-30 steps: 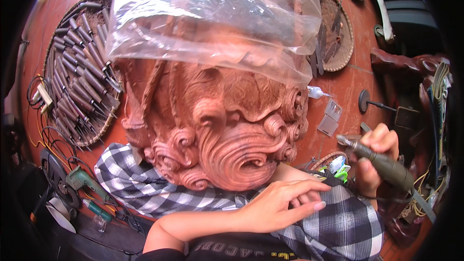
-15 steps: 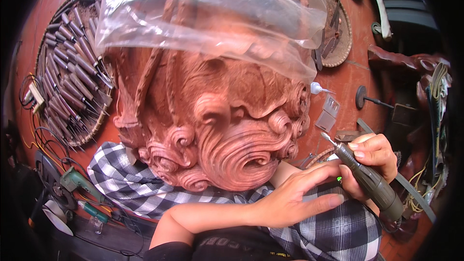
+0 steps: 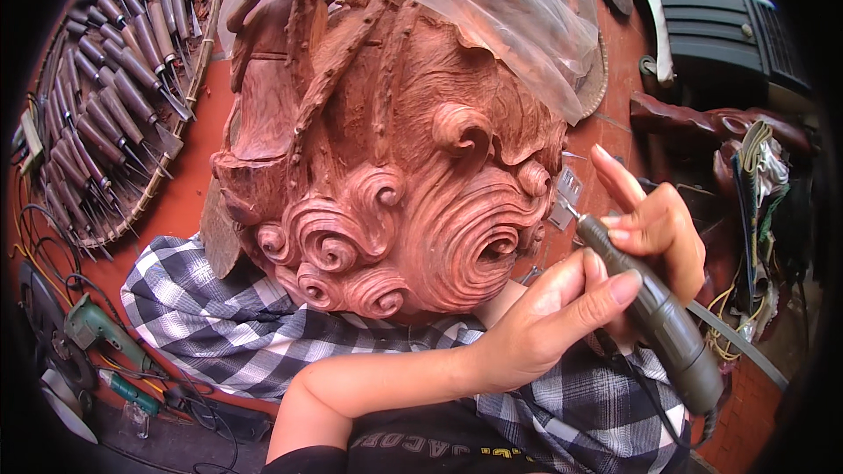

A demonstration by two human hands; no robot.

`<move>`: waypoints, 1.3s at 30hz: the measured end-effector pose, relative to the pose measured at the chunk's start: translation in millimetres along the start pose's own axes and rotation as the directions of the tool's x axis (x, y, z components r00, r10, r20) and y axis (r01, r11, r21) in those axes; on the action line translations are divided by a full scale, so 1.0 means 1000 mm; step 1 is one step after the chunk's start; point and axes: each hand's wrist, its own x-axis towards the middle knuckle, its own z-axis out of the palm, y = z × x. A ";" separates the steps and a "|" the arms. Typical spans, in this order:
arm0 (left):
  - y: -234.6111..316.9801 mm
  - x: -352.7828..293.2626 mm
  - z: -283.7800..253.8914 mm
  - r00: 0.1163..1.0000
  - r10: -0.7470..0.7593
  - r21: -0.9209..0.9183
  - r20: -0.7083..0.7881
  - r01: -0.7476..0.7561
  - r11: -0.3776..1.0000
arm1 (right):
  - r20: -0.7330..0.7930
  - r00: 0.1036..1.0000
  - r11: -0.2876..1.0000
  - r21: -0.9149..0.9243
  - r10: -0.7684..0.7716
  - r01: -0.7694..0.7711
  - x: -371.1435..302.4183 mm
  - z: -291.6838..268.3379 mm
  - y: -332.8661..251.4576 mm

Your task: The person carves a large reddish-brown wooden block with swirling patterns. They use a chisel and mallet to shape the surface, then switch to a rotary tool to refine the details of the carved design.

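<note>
A large reddish-brown wood carving (image 3: 395, 211) with swirling cloud-like scrolls fills the middle of the view. Clear plastic sheeting (image 3: 518, 26) drapes over its far side. To its right, my right hand (image 3: 663, 237) grips a dark rotary tool handpiece (image 3: 650, 312) near the front, with one finger raised off it. The small metal bit (image 3: 569, 207) points up and left, close to the carving's right edge. My left hand (image 3: 553, 316) reaches across below the carving, fingers curled and thumb against the handpiece's side. Part of its grip is hidden behind the tool.
A woven basket (image 3: 189, 114) of wooden-handled chisels stands on the red floor at left. Below it lie a green power tool (image 3: 105, 333) and cables. A small clear case (image 3: 566, 193) is beyond the bit. Checked cloth (image 3: 237, 316) covers my lap. Dark wooden furniture (image 3: 720, 118) stands right.
My left hand has gone from spread fingers to curled ones against the handpiece. A right-hand finger has lifted off the tool. The view has shifted, showing more of the carving below the plastic.
</note>
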 end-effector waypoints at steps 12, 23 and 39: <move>0.006 0.011 0.003 0.973 0.179 -0.058 -0.144 -0.189 0.980 | -0.086 0.968 0.966 0.125 0.238 -0.226 0.011 0.019 0.006; 0.005 0.013 -0.005 0.974 0.212 -0.239 -0.083 -0.226 0.944 | 0.247 0.900 0.928 0.010 0.358 -0.372 0.035 0.007 0.001; 0.005 0.011 -0.008 0.966 0.235 -0.334 -0.104 -0.256 0.907 | 0.270 0.842 0.885 -0.154 0.466 -0.440 0.043 0.010 -0.009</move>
